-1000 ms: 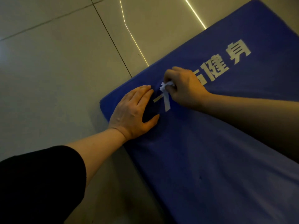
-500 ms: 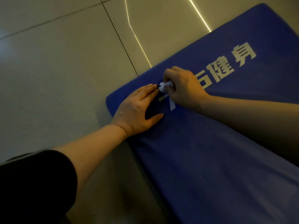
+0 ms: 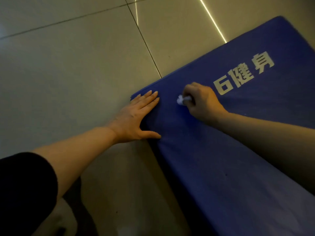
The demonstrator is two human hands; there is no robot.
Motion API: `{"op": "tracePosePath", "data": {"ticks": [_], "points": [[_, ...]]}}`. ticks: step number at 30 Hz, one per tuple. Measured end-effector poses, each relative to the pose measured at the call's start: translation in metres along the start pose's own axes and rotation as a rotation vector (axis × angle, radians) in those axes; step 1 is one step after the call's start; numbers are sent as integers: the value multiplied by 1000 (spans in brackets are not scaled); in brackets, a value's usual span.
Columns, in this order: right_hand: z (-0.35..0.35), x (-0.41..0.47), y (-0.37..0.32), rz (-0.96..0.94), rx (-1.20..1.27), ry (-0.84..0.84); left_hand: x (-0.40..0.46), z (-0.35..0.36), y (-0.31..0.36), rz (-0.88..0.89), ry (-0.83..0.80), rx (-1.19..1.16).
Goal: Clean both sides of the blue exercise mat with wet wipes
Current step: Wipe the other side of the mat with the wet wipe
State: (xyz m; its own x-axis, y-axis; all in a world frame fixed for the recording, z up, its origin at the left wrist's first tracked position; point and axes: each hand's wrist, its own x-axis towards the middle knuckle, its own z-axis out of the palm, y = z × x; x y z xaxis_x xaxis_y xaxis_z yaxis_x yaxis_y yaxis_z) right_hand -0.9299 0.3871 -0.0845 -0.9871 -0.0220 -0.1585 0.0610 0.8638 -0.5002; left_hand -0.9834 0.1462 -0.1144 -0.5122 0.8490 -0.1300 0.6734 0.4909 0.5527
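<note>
Right grip (image 3: 201, 103): fingers curled tight round one crumpled white wet wipe (image 3: 181, 100), wad poking out past the knuckles and pressed onto the blue exercise mat (image 3: 230, 159). Left grip (image 3: 136, 116): flat, fingers straight and together, thumb spread wide, palm down on the mat's near-left corner, holding nothing. Well apart from the wipe, with bare blue between them.

Count: two hands, one wipe, one mat, one dark sleeve (image 3: 25, 193) pushed up the left forearm.

Mat: deep blue, thick and padded, rounded corners, lying flat on the pale tiled floor (image 3: 68, 65) and running away toward the upper right. Pale printed characters (image 3: 243, 75) on its top face, just beyond the right hand, between it and the mat's far corner. Small dark speck on the surface nearer the camera. Thin bright light streaks reflected in the tiles beyond the mat's long far edge, beside dark grout lines.
</note>
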Motion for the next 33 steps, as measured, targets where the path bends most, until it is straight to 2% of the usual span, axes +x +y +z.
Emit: {"op": "tracePosePath", "data": {"ticks": [4,9,12,16,18,20,24,27,30,33], "points": [[1,-47,-1,-56,12,-174,1,6,2,3,43,-1],[11,15,-21,2,-35,33,3,4,6,-29,26,-65],[10,17,-23,5,-5,53,1,-1,7,-40,11,-83],[5,-20,-18,-108,-52,-138,-18,0,7,-91,101,-67],[6,-21,-19,-147,-61,-174,-29,4,8,-128,100,-50],[11,-5,-25,-147,-45,-131,-33,8,13,-173,87,-31],[19,29,-39,-14,-17,10,-37,15,25,-245,153,-99],[10,8,-39,-83,-40,-124,-44,17,25,-286,192,-178],[1,-23,-37,-182,-94,-268,-43,13,27,-289,160,-207],[7,-14,-40,-199,-115,-260,-40,13,32,-331,132,-219]]}}
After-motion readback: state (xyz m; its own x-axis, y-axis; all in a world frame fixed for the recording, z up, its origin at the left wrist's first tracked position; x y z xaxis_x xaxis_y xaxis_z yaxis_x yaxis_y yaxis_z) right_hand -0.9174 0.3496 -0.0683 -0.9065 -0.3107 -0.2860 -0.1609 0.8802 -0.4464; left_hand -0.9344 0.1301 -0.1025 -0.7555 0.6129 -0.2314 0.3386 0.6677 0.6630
